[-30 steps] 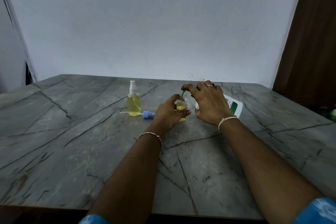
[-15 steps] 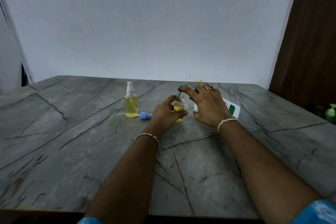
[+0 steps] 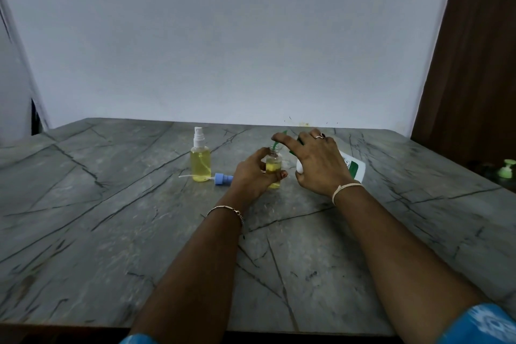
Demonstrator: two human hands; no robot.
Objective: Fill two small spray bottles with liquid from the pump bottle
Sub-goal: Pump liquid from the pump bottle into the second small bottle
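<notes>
Left hand grips one small clear plastic bottle, uncapped and part-full of yellow liquid, upright on the grey veined stone table. Right hand lies splayed over the tilted white pump bottle, mostly hiding its green spout. A second, white-capped spray bottle stands beside one blue sprayer cap.

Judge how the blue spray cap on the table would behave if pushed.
The blue spray cap lies on its side, so its round body would probably roll or pivot. It looks small and light, likely sliding on the stone table. Its thin dip tube seems flexible and may bend against the filled spray bottle.
</notes>
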